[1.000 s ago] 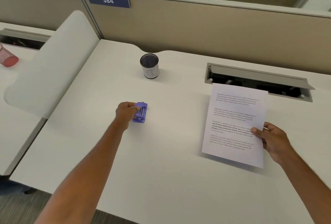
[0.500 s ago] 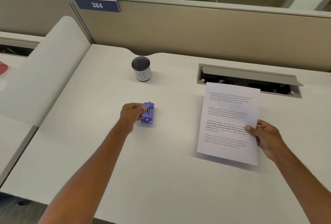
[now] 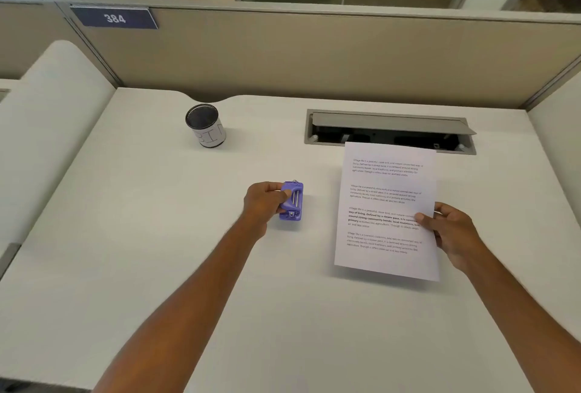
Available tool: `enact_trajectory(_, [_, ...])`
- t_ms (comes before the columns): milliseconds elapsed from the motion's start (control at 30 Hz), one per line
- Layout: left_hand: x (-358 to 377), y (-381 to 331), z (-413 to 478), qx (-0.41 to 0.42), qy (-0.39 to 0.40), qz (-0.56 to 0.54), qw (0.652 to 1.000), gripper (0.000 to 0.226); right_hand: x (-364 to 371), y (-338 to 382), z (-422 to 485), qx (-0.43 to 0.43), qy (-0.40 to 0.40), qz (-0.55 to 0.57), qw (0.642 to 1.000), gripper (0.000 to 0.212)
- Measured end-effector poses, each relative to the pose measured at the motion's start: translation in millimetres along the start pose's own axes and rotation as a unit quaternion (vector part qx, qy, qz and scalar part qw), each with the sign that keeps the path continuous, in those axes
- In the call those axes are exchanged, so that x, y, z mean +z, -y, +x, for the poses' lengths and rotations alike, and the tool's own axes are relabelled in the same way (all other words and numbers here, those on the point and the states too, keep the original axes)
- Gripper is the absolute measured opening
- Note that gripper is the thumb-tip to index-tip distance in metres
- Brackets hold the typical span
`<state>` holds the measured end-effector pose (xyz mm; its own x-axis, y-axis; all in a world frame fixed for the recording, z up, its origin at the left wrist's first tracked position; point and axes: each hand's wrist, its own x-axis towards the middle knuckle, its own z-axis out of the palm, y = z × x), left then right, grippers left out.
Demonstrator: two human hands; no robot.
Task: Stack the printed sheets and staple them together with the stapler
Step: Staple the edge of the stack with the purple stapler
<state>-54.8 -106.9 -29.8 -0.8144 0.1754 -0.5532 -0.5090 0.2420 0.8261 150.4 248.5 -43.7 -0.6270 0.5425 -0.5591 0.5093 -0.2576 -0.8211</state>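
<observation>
A small purple stapler (image 3: 293, 202) is held just above the white desk (image 3: 157, 251) near its middle, its metal underside turned up. My left hand (image 3: 263, 201) grips its left side, thumb on top. To the right, white printed sheets (image 3: 385, 204) with several paragraphs of text are lifted slightly off the desk, casting a shadow below. My right hand (image 3: 451, 230) pinches their right edge, thumb on the printed face. I cannot tell how many sheets are in the stack.
A black mesh cup (image 3: 206, 125) with a white label stands at the back left. An open cable hatch (image 3: 390, 131) is set into the desk behind the sheets. A beige partition (image 3: 314, 56) with a "384" sign closes the back; low dividers flank both sides.
My left hand has carried the stapler to the right, closer to the sheets. My right hand still holds the sheets in much the same place. The camera has tilted down.
</observation>
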Motion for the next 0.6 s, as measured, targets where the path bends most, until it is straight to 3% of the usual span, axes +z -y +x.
enact_trajectory(600, [120.3,29.3,-20.4,-0.037,0.024,0.009,0.999,0.015,-55.0,-22.3,11.8,0.017,-0.004,-0.024,1.000,0.024])
